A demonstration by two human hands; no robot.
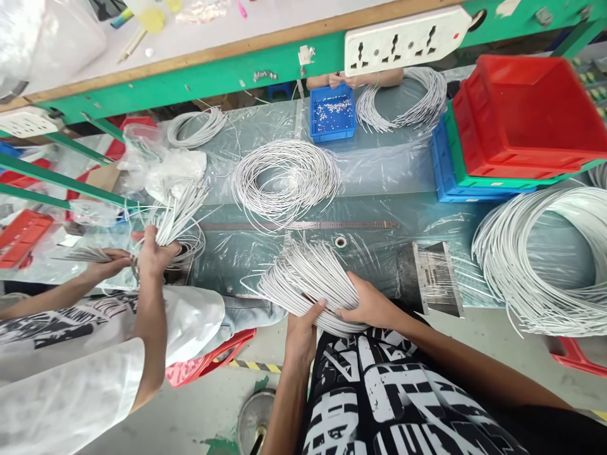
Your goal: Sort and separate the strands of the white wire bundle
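Observation:
My left hand (303,325) and my right hand (370,303) both grip one thick bundle of white wires (308,278) at the table's near edge. The left hand closes on the bundle from below, the right hand wraps it from the right side. The loose wire ends fan out up and to the left over the plastic-covered table (379,170). A flat coil of white wire (284,177) lies just beyond the bundle, with a long metal ruler (303,225) between them.
A person at my left holds another bunch of wires (177,215) in both hands. Stacked red, green and blue bins (521,120) stand at right, above a large wire coil (545,259). A blue tray (332,112), a power strip (405,39) and another person's hands (351,79) are at the far side.

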